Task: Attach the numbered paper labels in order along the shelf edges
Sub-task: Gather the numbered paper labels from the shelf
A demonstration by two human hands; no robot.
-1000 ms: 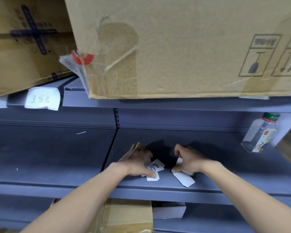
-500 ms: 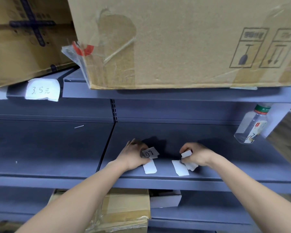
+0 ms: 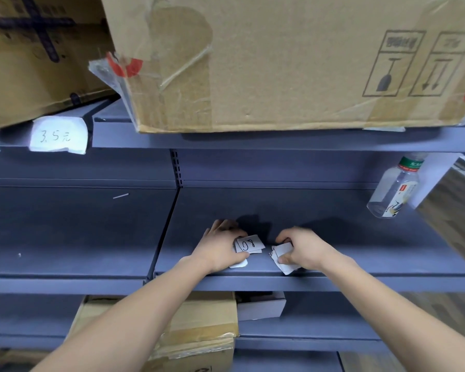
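Both hands rest on the grey middle shelf (image 3: 360, 245), close to its front edge. The left hand (image 3: 220, 248) pinches a small stack of paper labels (image 3: 250, 244) between thumb and curled fingers; the top label reads "08". A blank white slip (image 3: 239, 263) lies on the shelf, partly under that hand. The right hand (image 3: 302, 251), just beside it, curls round more white labels (image 3: 282, 251); any writing on them cannot be read. A clear bottle (image 3: 393, 189) with a green cap stands at the shelf's right end. Directly above the shelf, a large cardboard box (image 3: 279, 63) overhangs, printed with glass and arrow symbols. Above left, a handwritten tag (image 3: 57, 136) reads "3.5元". Below the shelf sits a taped carton (image 3: 199, 331).
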